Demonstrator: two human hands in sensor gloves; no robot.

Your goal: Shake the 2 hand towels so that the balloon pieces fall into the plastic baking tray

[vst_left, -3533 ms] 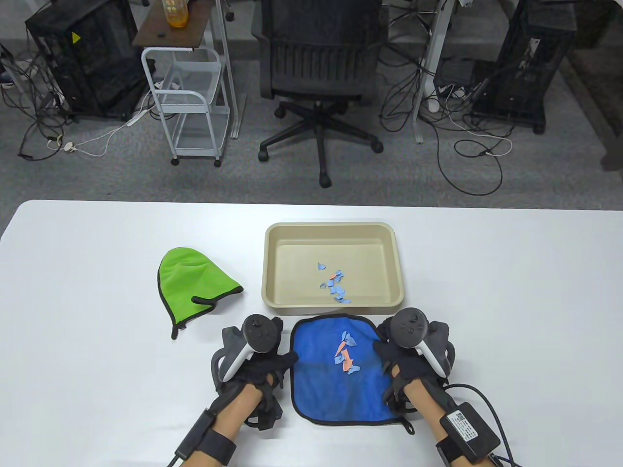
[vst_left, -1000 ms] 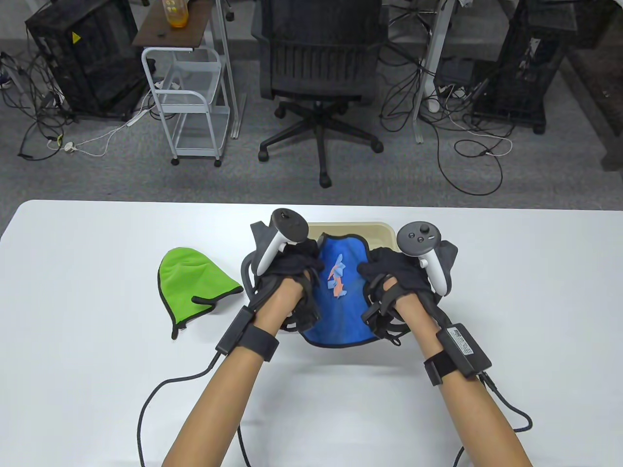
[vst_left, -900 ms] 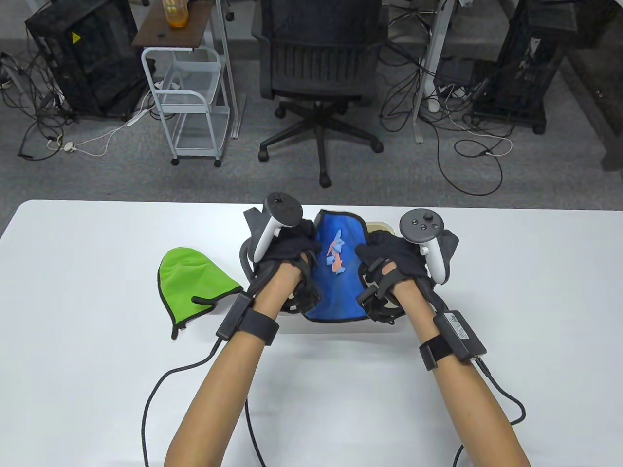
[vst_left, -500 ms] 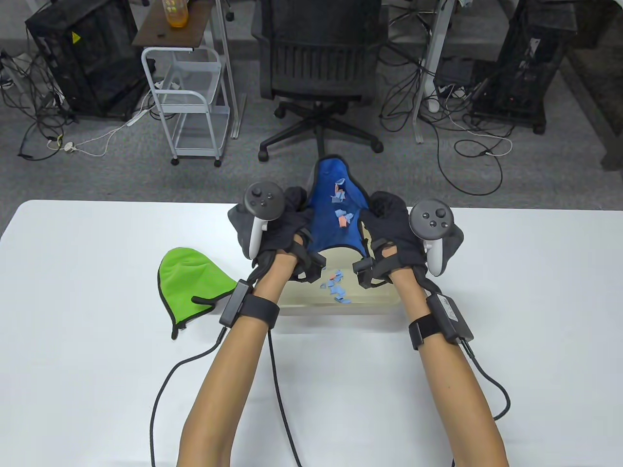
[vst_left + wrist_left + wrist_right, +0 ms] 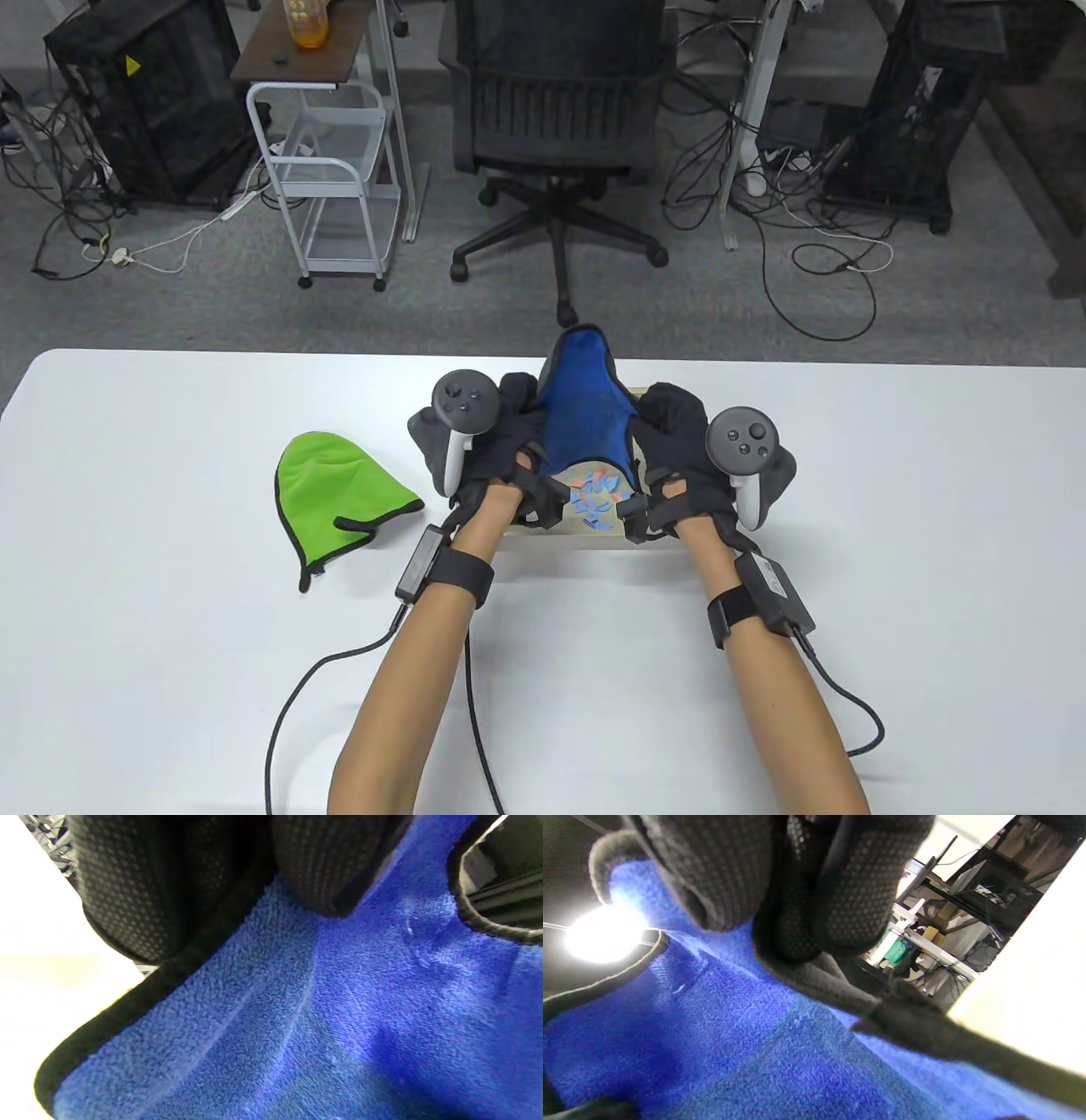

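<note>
I hold the blue hand towel [image 5: 585,412] up on end over the beige plastic baking tray [image 5: 585,538], folded into a chute. My left hand [image 5: 501,424] grips its left edge and my right hand [image 5: 670,429] grips its right edge. The towel's face shows no pieces on it. Blue and orange balloon pieces [image 5: 596,497] lie in a heap in the tray just below the towel's lower edge. Close up, the blue towel [image 5: 322,1014] fills the left wrist view under my gloved fingers [image 5: 140,887], and the same towel [image 5: 734,1035] fills the right wrist view. The green hand towel [image 5: 335,501] lies flat on the table to the left.
The white table [image 5: 891,509] stretches wide on both sides of the tray. Glove cables [image 5: 297,705] trail from my wrists toward the near edge. Beyond the far edge stand an office chair [image 5: 556,110] and a white cart [image 5: 327,170].
Both hands lifted the blue towel from the table, carried it over the tray and tipped it up. The balloon pieces slid off it into the tray.
</note>
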